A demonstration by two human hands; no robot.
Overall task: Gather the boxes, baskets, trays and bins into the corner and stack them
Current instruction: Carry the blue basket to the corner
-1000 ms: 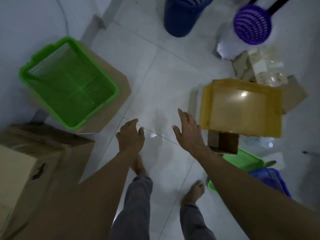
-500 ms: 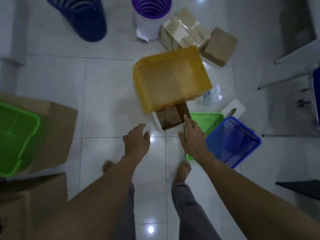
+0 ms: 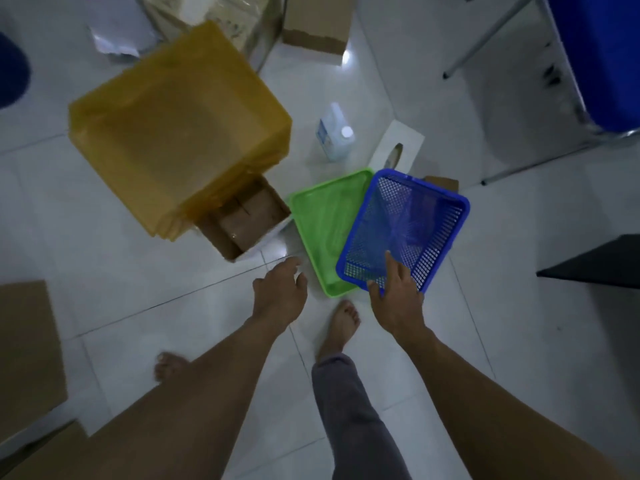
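Observation:
A blue mesh basket (image 3: 408,223) lies on the white tiled floor, partly overlapping a green tray (image 3: 322,223). My right hand (image 3: 394,292) hovers over the basket's near rim, fingers extended, index finger pointing into it; contact cannot be told. My left hand (image 3: 278,289) is held relaxed above the floor just left of the tray, holding nothing. A yellow translucent bin (image 3: 173,133) sits upside down on a small open cardboard box (image 3: 242,220) to the left.
A white bottle (image 3: 334,133) and a white tissue box (image 3: 398,147) lie beyond the tray. Cardboard boxes (image 3: 315,22) stand at the back and at the left edge (image 3: 24,341). Metal legs (image 3: 485,32) and blue furniture stand at right. My bare feet are below the tray.
The view has swung right and closer to the blue basket and green tray. Both hands have moved forward; my right hand now reaches over the basket's near rim.

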